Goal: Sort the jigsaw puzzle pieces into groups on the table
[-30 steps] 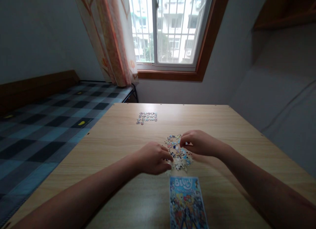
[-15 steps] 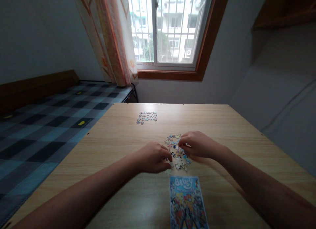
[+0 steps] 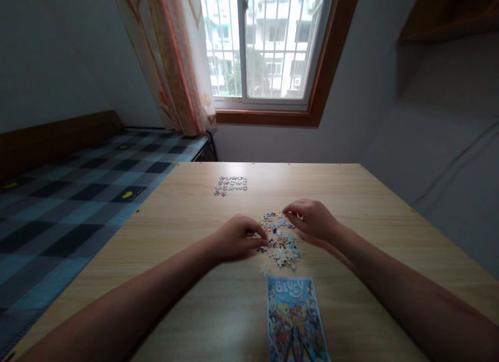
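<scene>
A loose pile of small jigsaw puzzle pieces point(image 3: 286, 255) lies in the middle of the wooden table, some with coloured faces and some pale side up. At the pile's left edge is my left hand point(image 3: 244, 238), its thumb and index fingertip close together in a pinch; whatever is between them is too small to make out. My right hand point(image 3: 311, 217) pinches at the far right edge of the pile, its fingertips closed on what looks like a puzzle piece. Farther back, a partly joined puzzle section point(image 3: 233, 183) lies flat, with gaps inside it.
A Bluey picture sheet or box lid point(image 3: 297, 320) lies on the table point(image 3: 187, 310) between my forearms, just nearer than the pile. A bed with a checked cover point(image 3: 89, 195) stands along the left. Beyond the table's far edge are a wall and a barred window point(image 3: 273, 44).
Both hands have moved slightly away from me. My left fingers have drawn closer together, and my right hand has shifted to the pile's far edge, uncovering more pieces.
</scene>
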Available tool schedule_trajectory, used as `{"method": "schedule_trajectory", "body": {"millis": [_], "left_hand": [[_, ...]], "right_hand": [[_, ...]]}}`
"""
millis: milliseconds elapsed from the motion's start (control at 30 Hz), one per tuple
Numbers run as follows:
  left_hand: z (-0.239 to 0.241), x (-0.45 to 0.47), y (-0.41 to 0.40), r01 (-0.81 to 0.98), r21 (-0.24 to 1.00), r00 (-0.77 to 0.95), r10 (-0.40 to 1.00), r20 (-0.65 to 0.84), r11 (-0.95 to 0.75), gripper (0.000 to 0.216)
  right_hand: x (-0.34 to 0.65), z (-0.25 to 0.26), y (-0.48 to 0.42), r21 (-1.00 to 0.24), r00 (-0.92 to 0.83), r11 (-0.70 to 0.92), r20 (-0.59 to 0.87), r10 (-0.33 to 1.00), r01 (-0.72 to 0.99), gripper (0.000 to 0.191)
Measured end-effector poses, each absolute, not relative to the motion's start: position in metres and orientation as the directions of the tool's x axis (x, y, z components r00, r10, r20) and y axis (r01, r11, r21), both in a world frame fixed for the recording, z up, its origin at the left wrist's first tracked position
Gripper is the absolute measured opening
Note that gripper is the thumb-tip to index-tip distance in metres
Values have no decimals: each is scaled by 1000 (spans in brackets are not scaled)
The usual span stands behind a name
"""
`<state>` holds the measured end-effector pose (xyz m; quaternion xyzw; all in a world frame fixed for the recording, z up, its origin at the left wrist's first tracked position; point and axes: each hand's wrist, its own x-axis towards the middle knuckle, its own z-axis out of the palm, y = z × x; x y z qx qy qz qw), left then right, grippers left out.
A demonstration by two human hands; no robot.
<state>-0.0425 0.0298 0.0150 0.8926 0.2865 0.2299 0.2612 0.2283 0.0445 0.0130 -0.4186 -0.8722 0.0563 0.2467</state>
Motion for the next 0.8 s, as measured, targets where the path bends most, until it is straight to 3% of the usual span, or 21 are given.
{"method": "schedule_trajectory", "body": {"millis": [67, 167, 233, 300, 433, 667, 800], "left_hand": [[13, -48, 34, 475, 481, 672, 657, 343, -737, 24], [12, -54, 40, 585, 191, 672, 603, 430, -788, 26], [12, -56, 41, 600, 34, 719, 558, 415, -799, 27], [13, -56, 40, 578, -46, 767, 523, 372, -815, 29], [14, -56, 37, 532, -46, 807, 490, 328, -845, 27], [14, -59, 40, 560, 64, 711, 518, 475, -826, 21], [17, -49, 29, 526, 128, 730, 523, 439, -841, 24]], "right_hand": [[234, 5, 49, -329, -439, 594, 437, 785, 734, 18], [238, -3, 53, -348, -369, 558, 479, 797, 753, 19], [237, -5, 52, -353, -379, 579, 494, 783, 735, 19], [234, -6, 49, -350, -410, 614, 505, 760, 707, 19], [232, -7, 47, -351, -441, 648, 511, 737, 676, 19], [239, -13, 56, -408, -348, 589, 525, 777, 698, 19], [239, -17, 59, -425, -332, 590, 538, 775, 687, 18]]}}
